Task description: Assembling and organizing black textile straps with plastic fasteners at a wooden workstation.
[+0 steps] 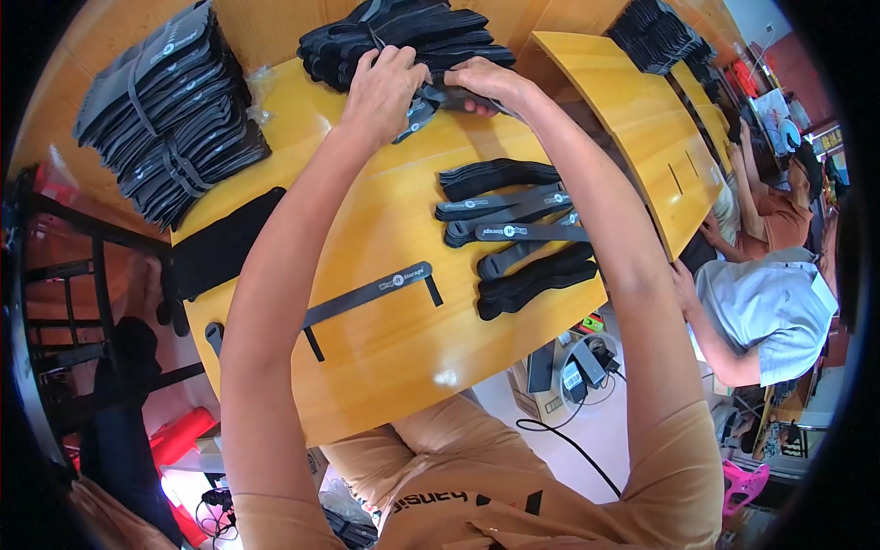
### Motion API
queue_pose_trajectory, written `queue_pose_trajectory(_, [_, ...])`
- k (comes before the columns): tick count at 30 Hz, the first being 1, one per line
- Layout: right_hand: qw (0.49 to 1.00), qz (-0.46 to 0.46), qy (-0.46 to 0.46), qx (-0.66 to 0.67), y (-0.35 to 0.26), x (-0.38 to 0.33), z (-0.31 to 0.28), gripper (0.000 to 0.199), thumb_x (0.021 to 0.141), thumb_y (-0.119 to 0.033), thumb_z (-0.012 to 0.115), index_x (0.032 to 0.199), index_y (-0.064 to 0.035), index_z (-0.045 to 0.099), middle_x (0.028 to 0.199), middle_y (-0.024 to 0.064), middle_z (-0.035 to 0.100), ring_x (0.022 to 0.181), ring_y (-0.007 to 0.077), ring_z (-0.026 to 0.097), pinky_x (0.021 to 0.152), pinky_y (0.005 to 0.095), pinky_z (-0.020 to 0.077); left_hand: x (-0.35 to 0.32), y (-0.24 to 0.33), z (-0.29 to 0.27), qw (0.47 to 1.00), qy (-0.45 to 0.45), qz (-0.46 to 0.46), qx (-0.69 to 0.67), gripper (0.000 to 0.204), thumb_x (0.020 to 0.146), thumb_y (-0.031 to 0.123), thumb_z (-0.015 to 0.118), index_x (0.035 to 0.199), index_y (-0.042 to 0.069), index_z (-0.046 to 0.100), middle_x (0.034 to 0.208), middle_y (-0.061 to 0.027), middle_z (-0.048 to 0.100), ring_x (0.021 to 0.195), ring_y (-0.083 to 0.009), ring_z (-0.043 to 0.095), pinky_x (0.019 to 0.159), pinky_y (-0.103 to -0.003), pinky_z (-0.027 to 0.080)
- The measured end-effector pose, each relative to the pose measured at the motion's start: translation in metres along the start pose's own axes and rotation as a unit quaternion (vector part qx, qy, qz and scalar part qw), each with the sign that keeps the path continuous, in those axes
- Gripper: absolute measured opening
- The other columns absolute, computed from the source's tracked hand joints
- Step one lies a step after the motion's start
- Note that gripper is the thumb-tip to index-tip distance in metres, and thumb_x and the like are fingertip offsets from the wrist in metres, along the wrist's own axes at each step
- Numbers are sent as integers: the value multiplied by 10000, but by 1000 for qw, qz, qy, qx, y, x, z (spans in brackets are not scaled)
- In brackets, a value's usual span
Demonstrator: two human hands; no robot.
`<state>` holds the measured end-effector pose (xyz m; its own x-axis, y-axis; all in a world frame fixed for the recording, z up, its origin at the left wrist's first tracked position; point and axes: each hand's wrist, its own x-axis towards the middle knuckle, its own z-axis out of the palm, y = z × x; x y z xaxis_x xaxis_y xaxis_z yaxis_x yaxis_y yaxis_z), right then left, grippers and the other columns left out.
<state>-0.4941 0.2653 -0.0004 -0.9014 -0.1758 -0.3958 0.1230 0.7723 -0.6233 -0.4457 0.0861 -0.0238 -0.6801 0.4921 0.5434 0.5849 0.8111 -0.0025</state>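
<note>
Both arms reach to the far side of the yellow table, where a tied bundle of black straps [321,53] lies. My left hand [383,90] is closed on dark strap material at the bundle's front, its fingertips partly hidden. Beside it, my right hand [488,82] pinches a black strap [451,99] between thumb and fingers. A loose end with pale print [420,117] hangs below the left hand. Nearer to me, one long grey-black strap [367,291] lies across the tabletop. Several piles of folded straps [527,172] sit by my right forearm.
A tall banded stack of black straps [170,115] stands at the left, with a black cloth-like strip [225,243] in front. A second table [632,110] adjoins on the right, where a person in a light shirt [765,312] sits. A bin with cables [587,367] stands below.
</note>
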Motion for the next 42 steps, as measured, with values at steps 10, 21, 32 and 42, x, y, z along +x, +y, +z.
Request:
queue_pose_trajectory(10, [999, 33, -13, 1, -6, -3, -3, 426, 819, -428, 558, 746, -9, 589, 597, 76, 567, 476, 182, 551, 439, 322, 462, -13, 4, -4, 997, 32, 43, 51, 297, 631, 8, 641, 911, 105, 619, 894, -35, 512, 962, -190, 494, 848, -346, 381])
queue_pose_trajectory(21, [999, 39, 1, -9, -5, 4, 1, 428, 861, -418, 526, 758, -7, 588, 594, 83, 575, 487, 192, 569, 453, 329, 474, -7, 15, 13, 994, 70, -82, -12, 237, 596, 49, 654, 824, 105, 626, 821, -30, 527, 899, -225, 488, 750, -370, 357])
queue_pose_trajectory(32, [995, 31, -21, 88, 4, -11, -4, 347, 918, -366, 440, 857, -48, 565, 600, 44, 571, 452, 129, 552, 438, 268, 501, -28, 7, -4, 999, 43, 13, -1, 330, 593, 137, 721, 888, 102, 578, 906, -34, 526, 978, -213, 490, 823, -366, 373])
queue_pose_trajectory(42, [982, 72, -28, 174, 11, -24, 4, 347, 907, -367, 464, 859, -37, 560, 619, 73, 586, 468, 147, 569, 434, 258, 506, -31, 7, 13, 995, 81, -12, 49, 368, 522, 119, 768, 809, 115, 538, 836, -14, 504, 878, -211, 481, 723, -339, 346])
